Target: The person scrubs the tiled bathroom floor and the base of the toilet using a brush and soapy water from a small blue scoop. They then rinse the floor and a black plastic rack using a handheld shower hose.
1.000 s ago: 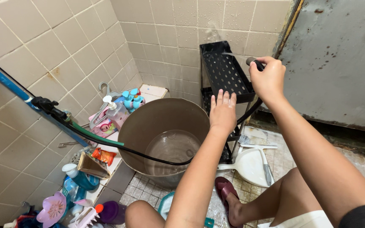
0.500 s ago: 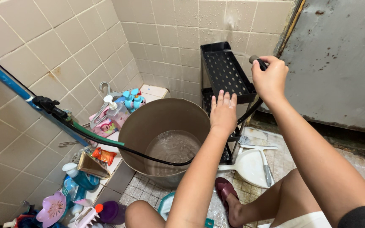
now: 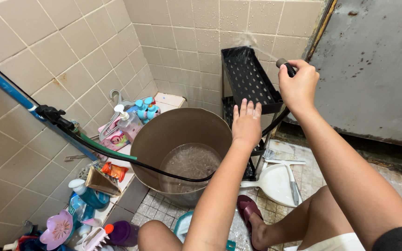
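My right hand (image 3: 298, 86) grips the nozzle end of a black hose (image 3: 117, 157) and holds it up by the black perforated rack (image 3: 250, 79). A thin water spray leaves the nozzle toward the rack's top shelf and the tiled wall. My left hand (image 3: 246, 123) rests flat, fingers together, on the rim of a large brown bucket (image 3: 154, 139) that has a little bubbly water in its bottom. The hose runs from a tap (image 3: 52, 115) on the left wall, across the bucket's mouth, up to my right hand.
Bottles, a pump dispenser (image 3: 127, 122) and hangers crowd a low ledge on the left. A white dustpan (image 3: 275, 183) lies on the wet tiled floor right of the bucket. My foot in a dark red slipper (image 3: 250, 216) stands near it. A grey metal door (image 3: 373, 65) fills the right.
My right hand has shifted the nozzle slightly, and the spray now lands higher on the rack and wall. My left hand stays on the bucket rim.
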